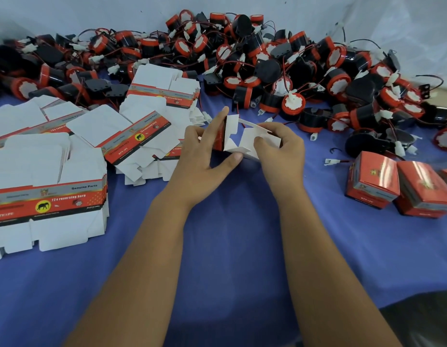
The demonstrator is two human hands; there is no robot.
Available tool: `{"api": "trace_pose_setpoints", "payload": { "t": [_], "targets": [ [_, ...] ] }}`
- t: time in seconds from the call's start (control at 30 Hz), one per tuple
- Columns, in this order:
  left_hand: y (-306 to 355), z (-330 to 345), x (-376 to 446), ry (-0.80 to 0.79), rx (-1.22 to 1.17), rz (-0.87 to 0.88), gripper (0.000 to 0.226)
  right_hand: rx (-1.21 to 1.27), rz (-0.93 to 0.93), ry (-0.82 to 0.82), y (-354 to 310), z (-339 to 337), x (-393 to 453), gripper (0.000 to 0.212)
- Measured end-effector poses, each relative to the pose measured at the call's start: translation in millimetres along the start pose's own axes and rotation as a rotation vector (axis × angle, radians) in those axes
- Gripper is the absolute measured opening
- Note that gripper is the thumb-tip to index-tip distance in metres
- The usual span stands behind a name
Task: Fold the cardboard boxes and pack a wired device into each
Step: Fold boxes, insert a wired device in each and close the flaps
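Box (pixel 238 140), partly erected, is held above the blue counter (pixel 242 221) at centre, its open end with white flaps turned toward the camera and its long axis running roughly left to right. Left hand (pixel 204 159) grips the box's red left side, index finger extended upward, thumb under the lower flap. Right hand (pixel 280 146) holds the right side, thumb pressing a flap inward. Flat box blanks (pixel 49 186) lie stacked at left. Wired devices (pixel 267 63), red and black, are heaped along the far edge. Closed boxes (pixel 392 184) sit at right.
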State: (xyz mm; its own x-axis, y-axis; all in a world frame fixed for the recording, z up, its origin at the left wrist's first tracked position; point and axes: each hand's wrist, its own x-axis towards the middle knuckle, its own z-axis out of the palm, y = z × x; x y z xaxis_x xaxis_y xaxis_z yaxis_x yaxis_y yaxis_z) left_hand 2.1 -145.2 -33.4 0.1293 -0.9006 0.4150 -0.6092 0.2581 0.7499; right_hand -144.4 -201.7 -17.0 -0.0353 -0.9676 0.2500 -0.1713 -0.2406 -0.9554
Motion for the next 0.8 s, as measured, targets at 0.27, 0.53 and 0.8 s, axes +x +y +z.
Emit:
{"api": "trace_pose_setpoints", "payload": {
  "t": [0.27,0.53,0.8],
  "targets": [
    [-5.3,4.6,2.4,-0.012,-0.201,-0.066,0.047,0.331,0.159,-0.080,-9.1,-6.7,0.1,0.024],
    [13.6,-1.6,0.5,0.256,-0.266,-0.074,0.018,0.381,-0.047,-0.421,-7.9,1.3,-3.8,0.039],
    [21.6,11.5,7.2,0.373,-0.093,-0.110,0.027,0.205,0.011,-0.212,-8.1,14.1,-7.9,0.017]
  ]
}}
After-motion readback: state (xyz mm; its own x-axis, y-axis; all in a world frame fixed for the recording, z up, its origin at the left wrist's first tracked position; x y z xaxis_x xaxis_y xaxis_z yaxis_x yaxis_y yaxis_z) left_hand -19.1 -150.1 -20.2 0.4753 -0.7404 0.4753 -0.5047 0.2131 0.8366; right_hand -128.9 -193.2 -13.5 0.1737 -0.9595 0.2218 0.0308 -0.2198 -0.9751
